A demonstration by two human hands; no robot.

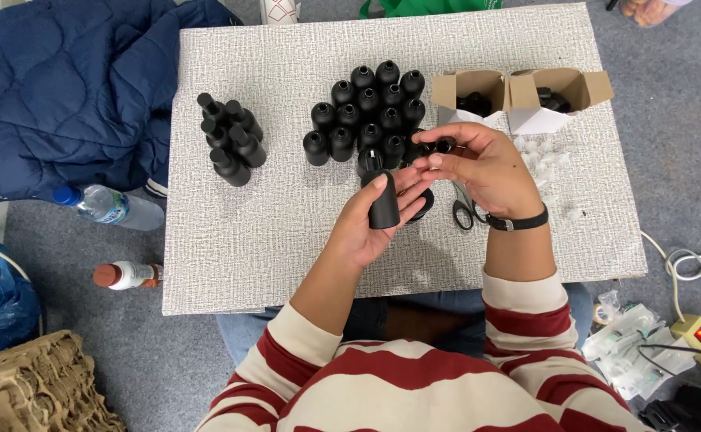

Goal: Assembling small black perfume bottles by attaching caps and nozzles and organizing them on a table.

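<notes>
Right now my left hand (366, 228) grips a black bottle (383, 202) upright, neck toward my right hand (486, 168), which pinches a small black cap (444, 146) just above it.

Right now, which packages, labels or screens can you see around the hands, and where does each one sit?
Two small cardboard boxes: far right of the table, flaps open, brown inside, white outside, dark parts in them.
Clear water bottle: on the floor left of the table, blue cap, pale label.
White bottle: on the floor nearer the person, brown cap, orange-marked label.
Clear plastic packets: floor at right.
No screens in view.
</notes>
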